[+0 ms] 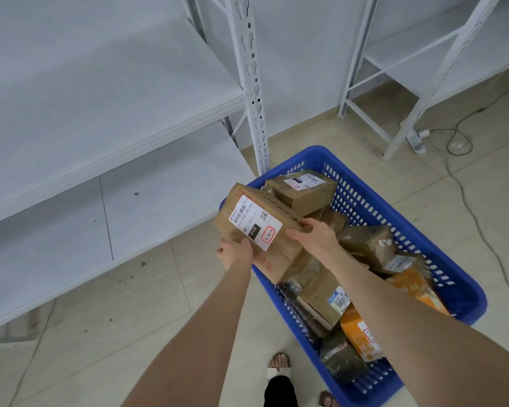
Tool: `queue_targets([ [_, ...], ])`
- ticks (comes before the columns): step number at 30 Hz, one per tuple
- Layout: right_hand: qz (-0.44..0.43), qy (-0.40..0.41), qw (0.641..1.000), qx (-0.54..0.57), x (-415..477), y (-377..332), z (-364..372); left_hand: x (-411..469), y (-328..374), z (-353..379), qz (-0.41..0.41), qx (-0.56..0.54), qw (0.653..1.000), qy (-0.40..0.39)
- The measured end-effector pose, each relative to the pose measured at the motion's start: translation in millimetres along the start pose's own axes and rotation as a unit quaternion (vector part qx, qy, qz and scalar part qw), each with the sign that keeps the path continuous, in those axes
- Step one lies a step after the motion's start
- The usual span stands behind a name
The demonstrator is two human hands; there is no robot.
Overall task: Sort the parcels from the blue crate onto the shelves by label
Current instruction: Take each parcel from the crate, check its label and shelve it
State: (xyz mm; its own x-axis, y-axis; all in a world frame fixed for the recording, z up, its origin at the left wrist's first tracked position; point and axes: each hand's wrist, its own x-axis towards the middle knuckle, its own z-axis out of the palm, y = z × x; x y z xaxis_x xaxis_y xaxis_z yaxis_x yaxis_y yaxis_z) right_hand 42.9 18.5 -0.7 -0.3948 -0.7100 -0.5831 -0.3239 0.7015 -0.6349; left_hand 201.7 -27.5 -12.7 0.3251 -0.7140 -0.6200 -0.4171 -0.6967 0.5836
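Brown parcel (265,230), labelled 3-4-1, held above the blue crate (365,183). Left hand (235,252) grips its near corner, fingertips hidden underneath; right hand (312,234) clasps its right edge, thumb on top.

We cannot see the fingers of the left hand (235,254), which pass under the brown cardboard parcel (279,259) at the frame's centre. On its white paper label (254,223) the fine print is too small to read. The blue slotted plastic crate (409,218) is cut off by the bottom edge at lower right, and the right forearm and the parcel cover part of its load. The white metal shelves (100,118) run off the left and top edges.
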Motion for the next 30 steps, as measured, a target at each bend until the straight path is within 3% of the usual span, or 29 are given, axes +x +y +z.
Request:
queue_targets([
  [10, 0.057, 0.058, 0.987, 0.141, 17, 6, -12, 63, 47, -5, 0.001, -0.129, 0.988, -0.09],
  [16, 0.102, 0.059, 0.973, 0.198, 4, -1, -3, 51, 81, -21, 0.104, -0.041, 0.992, -0.064],
  [22, 0.1, 0.039, 0.956, 0.272, -36, -19, 4, 5, 124, -57, 0.253, 0.053, 0.964, -0.058],
  [30, 0.061, -0.014, 0.95, 0.305, -109, -23, 14, -73, 109, -120, 0.303, 0.087, 0.949, -0.008],
])
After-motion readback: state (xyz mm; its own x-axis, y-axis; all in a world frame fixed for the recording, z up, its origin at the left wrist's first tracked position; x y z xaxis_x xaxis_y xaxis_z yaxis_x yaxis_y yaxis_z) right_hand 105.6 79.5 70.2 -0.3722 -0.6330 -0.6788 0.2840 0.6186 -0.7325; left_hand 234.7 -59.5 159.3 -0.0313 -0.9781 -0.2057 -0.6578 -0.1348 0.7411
